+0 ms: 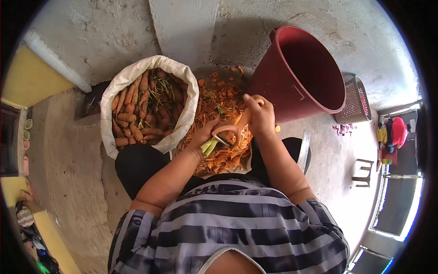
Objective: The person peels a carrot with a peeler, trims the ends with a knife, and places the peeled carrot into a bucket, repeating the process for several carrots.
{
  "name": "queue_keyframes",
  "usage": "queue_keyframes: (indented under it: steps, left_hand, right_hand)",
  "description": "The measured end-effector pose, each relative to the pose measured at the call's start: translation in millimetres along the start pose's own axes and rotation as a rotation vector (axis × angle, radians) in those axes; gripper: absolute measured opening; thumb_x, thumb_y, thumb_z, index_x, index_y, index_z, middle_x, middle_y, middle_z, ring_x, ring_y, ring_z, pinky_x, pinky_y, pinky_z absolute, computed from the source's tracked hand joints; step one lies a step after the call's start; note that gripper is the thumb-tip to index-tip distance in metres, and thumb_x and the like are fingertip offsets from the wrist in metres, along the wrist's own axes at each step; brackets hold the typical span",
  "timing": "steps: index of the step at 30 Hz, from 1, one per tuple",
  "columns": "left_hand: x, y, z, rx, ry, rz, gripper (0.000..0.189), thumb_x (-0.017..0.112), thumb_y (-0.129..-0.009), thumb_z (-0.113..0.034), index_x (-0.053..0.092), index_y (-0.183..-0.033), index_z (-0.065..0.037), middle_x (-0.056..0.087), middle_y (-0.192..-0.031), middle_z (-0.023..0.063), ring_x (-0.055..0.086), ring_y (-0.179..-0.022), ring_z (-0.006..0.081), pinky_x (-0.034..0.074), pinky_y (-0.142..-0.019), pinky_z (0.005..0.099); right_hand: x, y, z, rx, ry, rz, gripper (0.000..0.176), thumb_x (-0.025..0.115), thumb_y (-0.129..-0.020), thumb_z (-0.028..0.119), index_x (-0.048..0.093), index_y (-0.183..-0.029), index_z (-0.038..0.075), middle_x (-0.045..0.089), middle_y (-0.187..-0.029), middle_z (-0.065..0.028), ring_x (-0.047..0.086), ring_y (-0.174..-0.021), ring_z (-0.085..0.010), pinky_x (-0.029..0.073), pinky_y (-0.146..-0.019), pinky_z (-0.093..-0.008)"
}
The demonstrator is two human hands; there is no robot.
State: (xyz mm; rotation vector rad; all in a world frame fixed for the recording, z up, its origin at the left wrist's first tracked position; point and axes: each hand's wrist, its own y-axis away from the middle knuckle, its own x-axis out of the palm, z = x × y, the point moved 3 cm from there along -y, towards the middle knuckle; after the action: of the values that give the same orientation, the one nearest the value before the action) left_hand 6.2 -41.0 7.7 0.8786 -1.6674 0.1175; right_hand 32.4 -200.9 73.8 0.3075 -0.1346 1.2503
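Observation:
In my left hand is a carrot with cut green stalks sticking out below my fingers. The fingers are closed round it, and much of its body is hidden. My right hand grips the handle of a pale orange Y-shaped peeler, whose blade lies over the carrot near my left hand. Beneath both hands spreads a heap of orange peelings mixed with carrot ends.
On the left stands a white sack full of unpeeled carrots. A tall red bin is at the right, beside a perforated basket. A long flat blade lies by my right knee. A chair stands farther right.

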Motion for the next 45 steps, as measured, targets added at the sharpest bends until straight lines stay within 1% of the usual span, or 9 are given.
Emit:
queue_keyframes:
  steps: [6,9,18,26,32,35,41,43,45]
  left_hand:
    - [-12.9,8.6,2.4,-0.019,0.016,-0.06,0.042,0.057,-0.082,-0.036,0.048,-0.107,-0.002,0.056,-0.085,0.0107,0.059,-0.072,0.0212,0.05,-0.053,0.0332]
    - [2.8,14.5,-7.2,0.031,-0.02,-0.003,0.045,0.057,-0.082,-0.039,0.048,-0.107,-0.002,0.058,-0.087,0.0116,0.059,-0.069,0.0208,0.048,-0.048,0.0318]
    - [-6.5,-8.5,15.1,0.012,-0.01,-0.083,0.041,0.05,-0.085,-0.037,0.051,-0.105,-0.001,0.058,-0.085,0.0096,0.06,-0.071,0.0198,0.05,-0.052,0.0295]
    - [3.4,10.5,0.1,0.0,-0.001,0.013,0.047,0.054,-0.084,-0.036,0.045,-0.111,0.002,0.056,-0.085,0.0165,0.059,-0.069,0.0251,0.048,-0.048,0.0306]
    - [-13.6,-6.1,3.7,-0.044,-0.017,-0.058,0.043,0.049,-0.087,-0.039,0.049,-0.107,0.0,0.06,-0.08,0.0115,0.061,-0.063,0.0192,0.053,-0.049,0.028]
    - [-5.5,0.0,11.1,0.082,-0.087,-0.046,0.037,0.045,-0.088,-0.034,0.052,-0.102,0.0,0.06,-0.081,0.009,0.061,-0.064,0.017,0.053,-0.052,0.0297]
    - [13.0,20.0,-2.8,0.061,-0.204,0.003,0.043,0.051,-0.084,-0.032,0.046,-0.113,0.001,0.056,-0.088,0.0122,0.06,-0.071,0.0181,0.053,-0.053,0.0304]
    - [9.0,17.5,-7.9,0.067,-0.212,-0.002,0.045,0.052,-0.084,-0.034,0.047,-0.113,0.0,0.056,-0.088,0.0128,0.06,-0.072,0.0189,0.053,-0.053,0.0312]
    - [6.3,12.9,-6.3,0.063,-0.166,-0.008,0.045,0.051,-0.085,-0.037,0.05,-0.111,0.0,0.057,-0.088,0.0115,0.06,-0.072,0.0181,0.053,-0.054,0.0306]
  right_hand:
    - [-102.2,-68.4,-29.0,0.004,0.334,-0.52,0.024,0.067,-0.079,0.022,0.056,-0.073,0.001,0.049,-0.061,-0.0027,0.046,-0.054,-0.0134,0.039,-0.049,-0.0282]
    - [-116.6,-51.6,-20.2,0.03,-0.046,-0.624,0.028,0.066,-0.08,0.029,0.056,-0.077,0.003,0.049,-0.061,-0.0031,0.046,-0.054,-0.0132,0.038,-0.048,-0.0274]
    - [-13.1,-9.7,-20.9,0.122,-0.031,-0.075,0.022,0.064,-0.08,0.02,0.053,-0.068,0.005,0.047,-0.059,-0.0003,0.042,-0.048,-0.0109,0.034,-0.044,-0.0267]
    - [-144.1,-52.9,-44.3,0.105,-0.106,-0.706,0.027,0.067,-0.079,0.027,0.055,-0.08,0.002,0.054,-0.068,-0.007,0.052,-0.057,-0.0175,0.042,-0.047,-0.032]
    - [-16.4,4.1,-6.2,0.01,-0.128,-0.125,0.025,0.067,-0.078,0.02,0.053,-0.064,0.005,0.046,-0.059,0.0001,0.04,-0.051,-0.0098,0.032,-0.047,-0.0249]
    - [-1.3,-5.9,-16.0,0.09,0.037,-0.01,0.015,0.063,-0.078,0.014,0.059,-0.073,0.001,0.047,-0.059,-0.0012,0.04,-0.051,-0.0104,0.034,-0.048,-0.0271]
    - [-144.0,-94.1,-79.9,0.234,-0.109,-0.473,0.018,0.064,-0.078,0.017,0.056,-0.083,0.001,0.05,-0.064,-0.0053,0.051,-0.062,-0.0173,0.042,-0.055,-0.0316]
    - [-129.6,-63.8,-48.7,0.147,-0.21,-0.661,0.018,0.066,-0.078,0.019,0.055,-0.077,0.004,0.05,-0.063,-0.0046,0.049,-0.058,-0.0155,0.04,-0.052,-0.0306]
    - [-102.1,-44.5,-33.4,0.093,-0.264,-0.519,0.019,0.066,-0.077,0.019,0.054,-0.074,0.005,0.049,-0.062,-0.0036,0.046,-0.055,-0.014,0.037,-0.049,-0.0293]
